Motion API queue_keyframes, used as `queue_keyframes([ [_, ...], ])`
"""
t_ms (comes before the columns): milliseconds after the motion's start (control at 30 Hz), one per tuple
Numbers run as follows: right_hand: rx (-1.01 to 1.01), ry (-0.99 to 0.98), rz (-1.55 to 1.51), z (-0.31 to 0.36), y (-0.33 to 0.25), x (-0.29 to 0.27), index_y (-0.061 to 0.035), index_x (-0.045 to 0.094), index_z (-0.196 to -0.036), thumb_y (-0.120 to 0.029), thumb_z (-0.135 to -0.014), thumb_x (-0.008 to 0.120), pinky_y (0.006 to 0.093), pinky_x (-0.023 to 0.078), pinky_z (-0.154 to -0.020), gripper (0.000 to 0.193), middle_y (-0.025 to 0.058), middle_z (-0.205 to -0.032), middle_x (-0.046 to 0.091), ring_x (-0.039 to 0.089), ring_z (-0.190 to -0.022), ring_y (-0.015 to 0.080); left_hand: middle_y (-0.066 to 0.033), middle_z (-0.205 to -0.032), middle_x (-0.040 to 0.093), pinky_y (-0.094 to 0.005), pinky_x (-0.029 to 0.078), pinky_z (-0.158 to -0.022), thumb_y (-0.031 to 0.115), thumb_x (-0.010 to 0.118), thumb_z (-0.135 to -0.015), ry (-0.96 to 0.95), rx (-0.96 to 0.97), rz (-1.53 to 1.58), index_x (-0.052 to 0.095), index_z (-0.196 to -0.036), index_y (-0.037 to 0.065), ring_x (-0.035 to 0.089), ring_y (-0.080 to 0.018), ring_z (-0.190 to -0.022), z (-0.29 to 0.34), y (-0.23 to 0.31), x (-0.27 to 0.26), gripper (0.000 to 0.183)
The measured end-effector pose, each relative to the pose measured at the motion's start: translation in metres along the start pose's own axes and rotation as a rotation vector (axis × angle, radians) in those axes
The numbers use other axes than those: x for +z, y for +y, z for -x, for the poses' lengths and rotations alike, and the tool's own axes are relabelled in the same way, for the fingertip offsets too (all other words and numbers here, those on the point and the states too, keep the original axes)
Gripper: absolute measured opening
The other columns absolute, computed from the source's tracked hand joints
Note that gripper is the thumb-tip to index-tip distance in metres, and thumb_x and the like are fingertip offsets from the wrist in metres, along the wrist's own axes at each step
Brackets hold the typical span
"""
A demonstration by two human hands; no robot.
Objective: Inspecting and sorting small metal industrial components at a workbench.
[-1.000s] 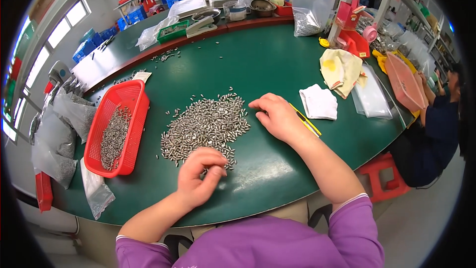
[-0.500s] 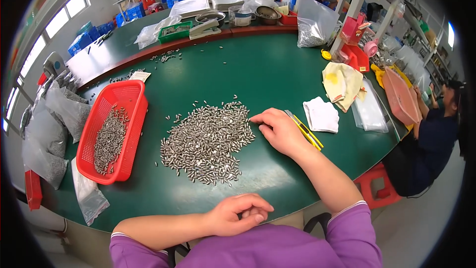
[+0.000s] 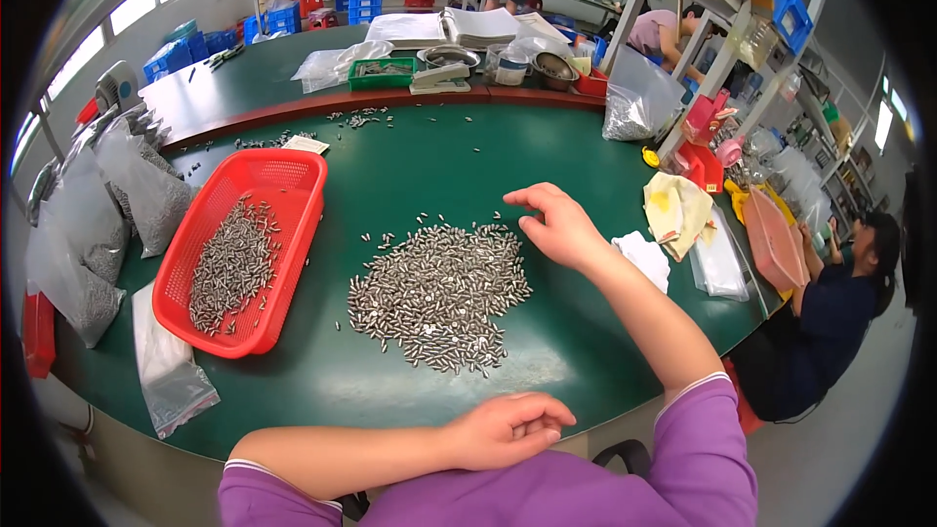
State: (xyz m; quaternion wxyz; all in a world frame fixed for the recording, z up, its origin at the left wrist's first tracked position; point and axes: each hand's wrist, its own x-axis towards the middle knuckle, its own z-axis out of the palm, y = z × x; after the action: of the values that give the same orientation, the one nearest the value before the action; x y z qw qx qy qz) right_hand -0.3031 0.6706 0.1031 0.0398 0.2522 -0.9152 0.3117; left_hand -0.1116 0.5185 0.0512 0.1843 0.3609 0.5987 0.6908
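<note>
A broad pile of small, bullet-shaped metal pieces (image 3: 439, 298) lies on the green tabletop (image 3: 410, 171). My right hand (image 3: 561, 224) is just past the pile's far right edge, index finger stretched out and thumb apart, with nothing visible in it. Whether its fingertips touch the table I cannot tell. Close to my body, at the table's near edge, rests my left hand (image 3: 508, 431), palm inward and fingers loosely bent, holding nothing I can see. Left of the pile, a red perforated basket (image 3: 293, 224) holds more of the same pieces.
Clear bags of metal pieces (image 3: 83, 244) stand at the left edge. Beyond my right forearm lie a white cloth (image 3: 644, 259), a yellowish cloth (image 3: 675, 213) and plastic bags (image 3: 717, 259). A green tray (image 3: 383, 73) and bowls line the back ledge. A co-worker (image 3: 830, 293) sits at right.
My right hand has moved from the pile's right edge to beyond its far right corner. The whole view has shifted, and my forearm now covers the yellow tools beside it.
</note>
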Motion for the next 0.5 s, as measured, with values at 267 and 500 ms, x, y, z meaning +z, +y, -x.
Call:
queue_keyframes([
  [267, -0.109, -0.047, 0.189, -0.025, 0.033, 0.041, -0.0044, 0.063, -0.099, 0.003, -0.075, 0.044, 0.0345, 0.044, -0.087, 0.032, 0.0142, -0.101, 0.06, 0.056, -0.097, 0.0292, -0.0032, -0.082, 0.055, -0.0233, 0.044, -0.06, 0.011, 0.055, -0.085, -0.033, 0.003, -0.016, 0.056, -0.104, 0.006, 0.054, -0.0111, -0.07, -0.003, -0.001, 0.001, 0.019],
  [500, -0.154, 0.163, 0.281, 0.025, 0.029, -0.023, -0.0077, 0.06, -0.103, -0.002, -0.075, 0.053, 0.0369, 0.044, -0.086, 0.029, 0.0114, -0.103, 0.058, 0.054, -0.099, 0.0297, -0.0009, -0.082, 0.056, -0.0211, 0.04, -0.056, 0.01, 0.056, -0.084, -0.058, 0.012, -0.048, 0.057, -0.105, 0.008, 0.051, -0.008, -0.069, -0.008, -0.005, 0.001, 0.021],
])
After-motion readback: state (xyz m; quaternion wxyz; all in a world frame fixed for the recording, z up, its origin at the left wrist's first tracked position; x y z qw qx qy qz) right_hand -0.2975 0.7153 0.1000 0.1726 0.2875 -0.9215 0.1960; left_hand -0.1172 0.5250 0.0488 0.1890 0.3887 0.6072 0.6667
